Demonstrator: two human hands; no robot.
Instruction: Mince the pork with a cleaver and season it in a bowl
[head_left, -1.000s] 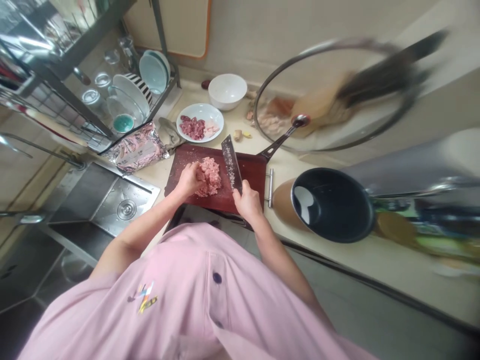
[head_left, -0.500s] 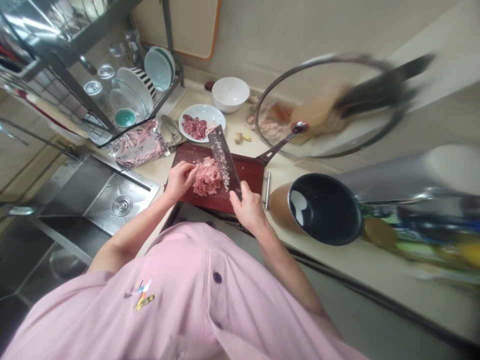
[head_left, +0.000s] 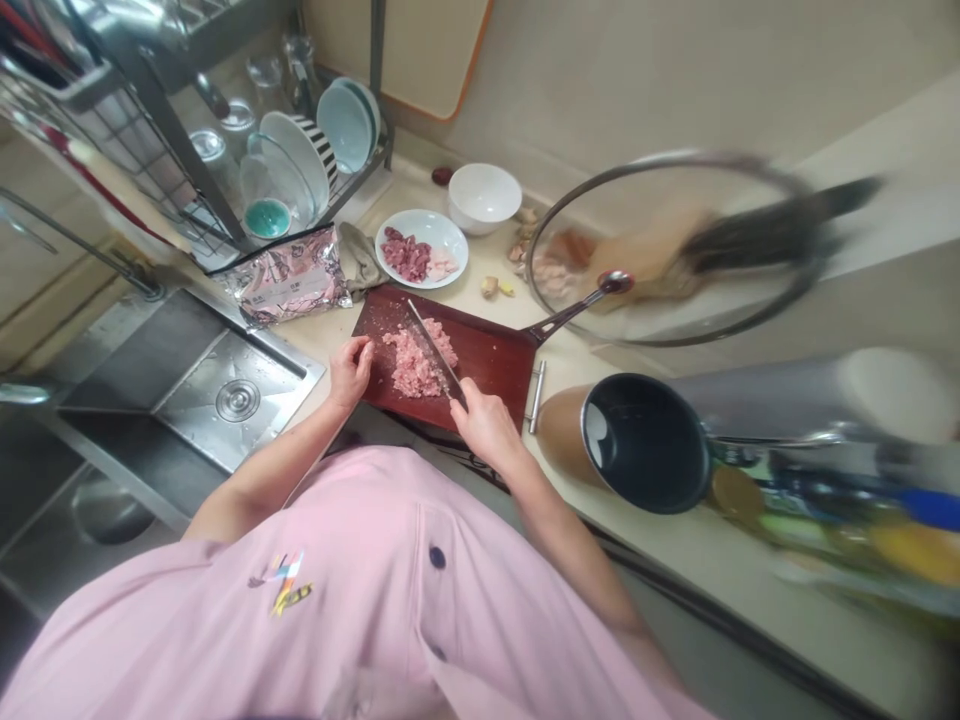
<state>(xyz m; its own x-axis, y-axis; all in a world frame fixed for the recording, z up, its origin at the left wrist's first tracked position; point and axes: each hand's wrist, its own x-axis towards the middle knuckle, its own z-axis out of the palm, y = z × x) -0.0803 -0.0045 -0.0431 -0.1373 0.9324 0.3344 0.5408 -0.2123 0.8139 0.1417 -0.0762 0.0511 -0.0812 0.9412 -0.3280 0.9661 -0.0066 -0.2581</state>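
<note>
Currently: straight metal cleaver [head_left: 436, 353] across crumbly mince [head_left: 412, 369].

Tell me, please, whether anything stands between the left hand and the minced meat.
Nothing visible does: only a strip of cutting board lies between the left hand and the minced meat; the cleaver is farther right.

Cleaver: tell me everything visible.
The cleaver has a long, dark, metal-looking blade, seen nearly edge-on, so its full width doesn't show. The right hand grips and covers its handle. The blade slants forward and left across the minced meat on the reddish-brown cutting board; whether its edge touches the board is hidden.
</note>
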